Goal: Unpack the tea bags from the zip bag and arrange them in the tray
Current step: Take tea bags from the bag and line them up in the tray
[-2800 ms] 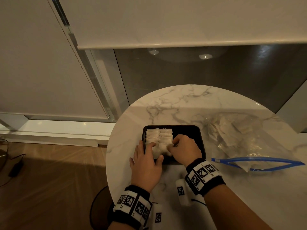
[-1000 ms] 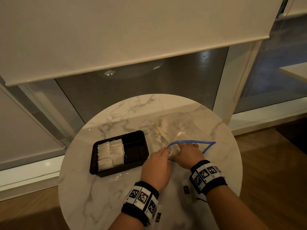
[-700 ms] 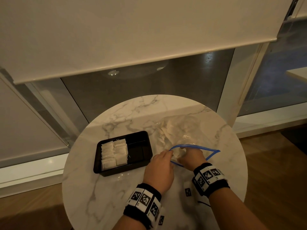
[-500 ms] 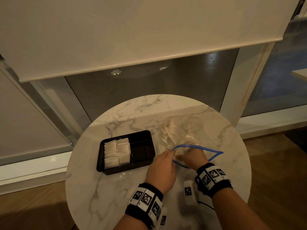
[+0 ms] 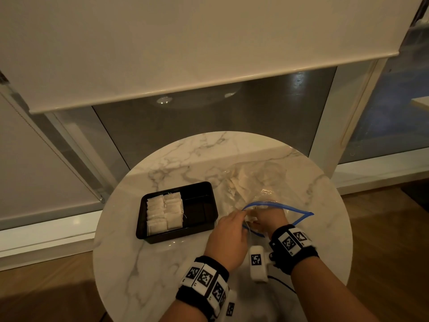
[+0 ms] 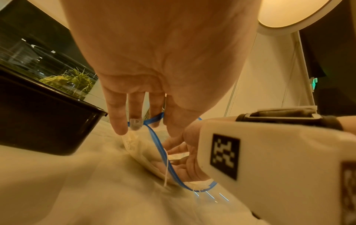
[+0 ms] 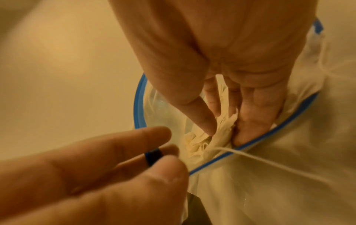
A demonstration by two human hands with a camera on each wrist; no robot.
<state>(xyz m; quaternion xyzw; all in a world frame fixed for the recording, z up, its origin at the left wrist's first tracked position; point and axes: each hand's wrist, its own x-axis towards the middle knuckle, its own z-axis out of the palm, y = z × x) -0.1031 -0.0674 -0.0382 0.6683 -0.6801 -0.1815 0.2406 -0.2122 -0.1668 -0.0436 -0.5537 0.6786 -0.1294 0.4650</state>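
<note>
A clear zip bag [image 5: 257, 182] with a blue rim [image 5: 299, 213] lies on the marble table, right of the black tray [image 5: 199, 212]. Several tea bags [image 5: 163, 211] fill the tray's left half in two rows; its right half is bare. My left hand [image 5: 241, 213] pinches the rim [image 6: 154, 120] at the bag's left corner and holds the mouth apart. Inside the mouth, my right hand [image 7: 223, 129] grips a crumpled bunch of tea bags [image 7: 202, 141] between thumb and fingers. A white string [image 7: 269, 164] trails over the rim. More tea bags [image 5: 241, 180] show deeper in the bag.
The round marble table [image 5: 162, 263] stands by a window with a lowered blind [image 5: 162, 43]. Wooden floor [image 5: 34, 287] lies left and right of it. The tray's dark wall [image 6: 38, 118] is close on my left hand's left side.
Both hands left the tray and went right to the zip bag. The left hand took hold of the blue rim; the right hand reached into the mouth and closed on tea bags.
</note>
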